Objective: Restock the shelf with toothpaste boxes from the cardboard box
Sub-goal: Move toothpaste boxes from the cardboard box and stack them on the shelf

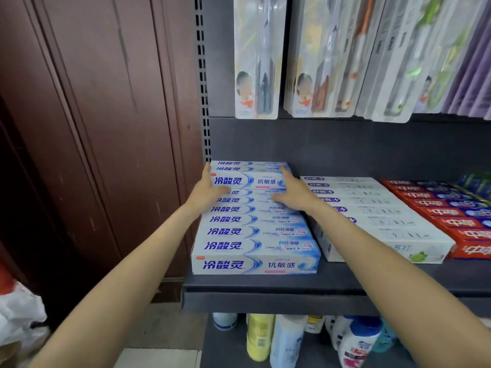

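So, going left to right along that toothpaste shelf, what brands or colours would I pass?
Blue-and-white boxes, with both hands on the upper stack at the back → white boxes → red boxes → blue-green boxes at the far right edge.

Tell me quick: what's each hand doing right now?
Left hand: fingers straight, pressing the left end of the raised toothpaste box; open.
Right hand: fingers straight, pressing the same box's right end; open.

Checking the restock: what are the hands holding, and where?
Both hands, left and right, hold the raised blue-and-white toothpaste boxes by their two short ends.
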Available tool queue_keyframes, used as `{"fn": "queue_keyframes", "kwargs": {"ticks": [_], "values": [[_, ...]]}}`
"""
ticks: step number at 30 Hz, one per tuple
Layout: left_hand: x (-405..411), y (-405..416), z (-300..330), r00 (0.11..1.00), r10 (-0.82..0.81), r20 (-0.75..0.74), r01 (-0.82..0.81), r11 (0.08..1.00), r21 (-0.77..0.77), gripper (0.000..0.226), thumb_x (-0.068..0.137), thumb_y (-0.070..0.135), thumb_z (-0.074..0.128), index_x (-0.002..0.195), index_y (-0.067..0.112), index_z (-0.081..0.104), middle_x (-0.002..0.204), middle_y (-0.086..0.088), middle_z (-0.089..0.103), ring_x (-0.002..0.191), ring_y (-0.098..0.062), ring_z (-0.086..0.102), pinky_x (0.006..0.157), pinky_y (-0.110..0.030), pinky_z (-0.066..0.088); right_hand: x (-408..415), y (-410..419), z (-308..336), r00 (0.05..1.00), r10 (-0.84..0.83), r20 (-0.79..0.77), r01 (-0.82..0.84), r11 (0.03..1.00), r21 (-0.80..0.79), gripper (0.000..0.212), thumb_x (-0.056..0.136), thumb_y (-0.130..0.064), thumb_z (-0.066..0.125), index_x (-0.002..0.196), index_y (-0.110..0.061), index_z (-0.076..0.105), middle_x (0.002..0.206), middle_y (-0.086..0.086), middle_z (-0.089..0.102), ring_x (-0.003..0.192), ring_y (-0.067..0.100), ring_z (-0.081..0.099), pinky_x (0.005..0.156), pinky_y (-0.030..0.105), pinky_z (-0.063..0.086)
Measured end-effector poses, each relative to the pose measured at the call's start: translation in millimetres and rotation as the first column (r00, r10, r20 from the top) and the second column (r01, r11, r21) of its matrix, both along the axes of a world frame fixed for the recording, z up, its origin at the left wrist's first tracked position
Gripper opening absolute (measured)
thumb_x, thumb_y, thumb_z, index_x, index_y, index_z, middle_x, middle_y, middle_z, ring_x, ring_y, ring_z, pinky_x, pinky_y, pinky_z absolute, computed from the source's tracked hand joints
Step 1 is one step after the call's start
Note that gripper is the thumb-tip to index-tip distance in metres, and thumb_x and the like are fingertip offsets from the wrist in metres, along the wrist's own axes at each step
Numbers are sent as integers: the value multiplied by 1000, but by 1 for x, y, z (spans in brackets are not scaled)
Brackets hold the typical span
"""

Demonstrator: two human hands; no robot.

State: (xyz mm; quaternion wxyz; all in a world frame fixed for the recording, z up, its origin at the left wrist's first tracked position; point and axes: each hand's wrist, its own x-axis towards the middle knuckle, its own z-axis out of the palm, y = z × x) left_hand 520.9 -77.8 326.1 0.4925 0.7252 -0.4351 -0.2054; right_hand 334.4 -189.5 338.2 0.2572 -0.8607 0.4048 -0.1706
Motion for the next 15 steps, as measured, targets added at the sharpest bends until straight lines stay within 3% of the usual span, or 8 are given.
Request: {"fn": "queue_keyframes", "kwargs": {"ticks": [2, 6, 11, 13, 15], "values": [[-1, -1, -3, 1000, 10, 0, -10, 1000, -15, 89, 88, 14, 62, 151, 22, -1, 155, -3, 24, 136, -25, 32, 88, -24, 30, 0, -1, 1, 1000, 9, 9, -9, 1000, 6, 86, 91, -20, 61, 151, -17, 0, 149, 8, 35, 132, 26, 38, 99, 24, 33], [-1, -3, -4, 999, 29, 21, -29, 1000, -9, 91, 87, 10, 63, 151, 21, -1, 152, -3, 29, 129, -24, 41, 81, -25, 34, 3, -3, -1, 1000, 13, -18, -14, 999, -30, 87, 91, -21, 59, 151, -18, -4, 139, 12, 46, 103, 22, 54, 79, 23, 40], [-1, -3, -1, 1000, -4, 16, 4, 1000, 1, 90, 88, 10, 62, 151, 20, -3, 154, -1, 25, 136, -24, 33, 87, -24, 31, 4, -6, -1, 998, 26, -55, -28, 999, -33, 89, 92, -22, 58, 151, -20, -9, 134, 12, 49, 93, 19, 56, 74, 24, 41], [2, -2, -1, 1000, -27, 0, 27, 1000, 5, 91, 88, 11, 63, 151, 19, -3, 155, -2, 22, 137, -25, 32, 94, -25, 32, 4, -7, 1, 997, 33, -71, -33, 999, -2, 91, 91, -25, 59, 150, -21, -9, 143, 15, 40, 104, 24, 56, 79, 24, 41], [6, 0, 0, 999, -34, 10, 34, 999, 26, 93, 87, 13, 64, 150, 18, -4, 154, -3, 25, 134, -26, 38, 96, -30, 36, 4, -6, 3, 996, 17, -88, -16, 1000, 5, 91, 90, -28, 59, 151, -21, -8, 153, 19, 19, 126, 30, 44, 93, 25, 36]]}}
